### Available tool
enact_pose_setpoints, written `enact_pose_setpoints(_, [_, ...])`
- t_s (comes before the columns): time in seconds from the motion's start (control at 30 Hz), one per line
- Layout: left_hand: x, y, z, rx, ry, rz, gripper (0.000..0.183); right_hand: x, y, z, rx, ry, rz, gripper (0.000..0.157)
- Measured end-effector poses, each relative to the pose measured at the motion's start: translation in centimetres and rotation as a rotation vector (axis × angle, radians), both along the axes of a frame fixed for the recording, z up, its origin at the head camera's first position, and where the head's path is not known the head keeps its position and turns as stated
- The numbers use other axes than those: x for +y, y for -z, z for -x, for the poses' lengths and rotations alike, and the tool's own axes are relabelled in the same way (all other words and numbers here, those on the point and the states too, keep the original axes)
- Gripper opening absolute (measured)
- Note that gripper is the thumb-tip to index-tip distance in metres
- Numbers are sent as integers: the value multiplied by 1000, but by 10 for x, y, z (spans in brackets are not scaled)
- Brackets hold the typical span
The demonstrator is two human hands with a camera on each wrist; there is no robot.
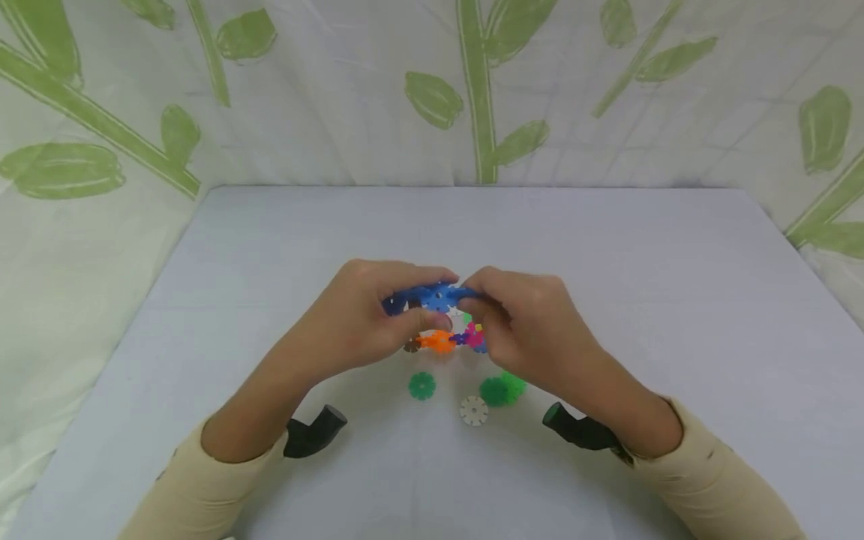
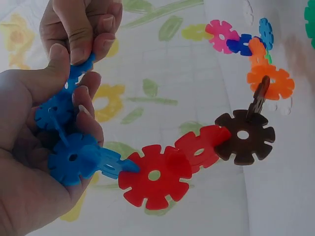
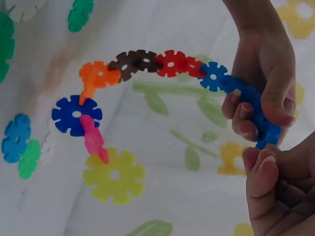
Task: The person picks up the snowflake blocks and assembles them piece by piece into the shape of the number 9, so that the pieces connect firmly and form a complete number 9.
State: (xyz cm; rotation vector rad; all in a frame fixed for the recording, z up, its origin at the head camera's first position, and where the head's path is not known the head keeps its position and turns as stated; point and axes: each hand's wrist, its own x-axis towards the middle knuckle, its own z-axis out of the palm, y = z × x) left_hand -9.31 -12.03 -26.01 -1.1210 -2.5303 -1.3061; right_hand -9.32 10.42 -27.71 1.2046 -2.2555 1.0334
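Note:
A chain of notched plastic discs, linked slot to slot, hangs from the two hands. My left hand (image 1: 367,315) curls round its blue discs (image 2: 74,157), thumb on one side and fingers on the other. Fingertips of my right hand (image 1: 540,319) pinch a blue disc at the end of the blue run, close beside the left fingertips. Beyond the blue run come red discs (image 2: 154,176), brown discs (image 2: 243,137), orange discs (image 2: 270,81), a dark blue disc (image 3: 77,115), a pink disc (image 3: 93,140) and a yellow disc (image 3: 114,175). Fingers partly cover the held discs.
Loose discs lie on the white table (image 1: 202,330) nearer the body: a green disc (image 1: 422,385), a white disc (image 1: 474,411) and two overlapping greens (image 1: 496,391). Black curved wrist mounts (image 1: 316,433) show beside both forearms. A leaf-patterned curtain (image 1: 324,97) stands behind the table.

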Motion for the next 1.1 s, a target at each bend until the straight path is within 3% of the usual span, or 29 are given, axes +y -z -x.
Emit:
enact_pose_setpoints(0.23, [-2, -8, 0, -17, -7, 85, 32, 7, -7, 8, -124, -109, -28, 21])
enact_pose_setpoints(0.33, [-4, -10, -1, 2, -35, 120, 31, 13, -8, 16, -136, -94, -112, 25])
enact_pose_setpoints(0.43, [-6, -10, -2, 42, -63, 141, 30, 20, -4, 26, -203, -28, -242, 21])
enact_pose_setpoints(0.57, [-8, -9, -2, 95, -73, 132, 24, 24, 9, 39, -392, 67, -519, 14])
enact_pose_setpoints(0.73, [-9, -7, -1, 156, -72, 66, 14, 18, 29, 50, -561, 66, -784, 15])
enact_pose_setpoints(0.9, [-9, -8, -2, 179, -59, 16, 8, 11, 45, 54, -555, 17, -842, 21])
enact_pose_setpoints(1.1, [-10, -11, -2, 198, -35, -41, 7, 9, 49, 52, -469, -24, -829, 23])
